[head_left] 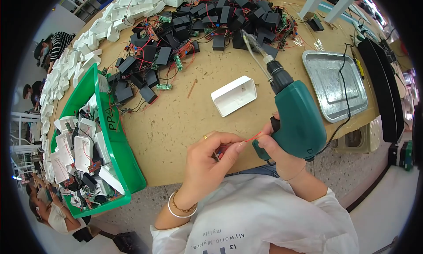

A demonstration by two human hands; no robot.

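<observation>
My left hand point(206, 162) is closed around a small wired component point(218, 154), mostly hidden by the fingers. A thin red wire point(253, 137) runs from its thumb and forefinger across to my right hand point(284, 158). The right thumb and forefinger pinch the wire's other end while the same hand grips a teal pistol-shaped soldering gun point(303, 122). Its metal tip, with a thin feed tube alongside, points away from me toward the heap of black parts. Just beyond my hands, a white open plastic case point(235, 96) lies on the cardboard-covered table point(176, 117).
Black boxes point(163, 55) with wires and green boards are heaped at the back; white cases point(83, 55) line the far left edge. A green crate point(128, 166) of wired cases stands left. At right are a metal tray point(337, 86) and a black cord point(343, 73).
</observation>
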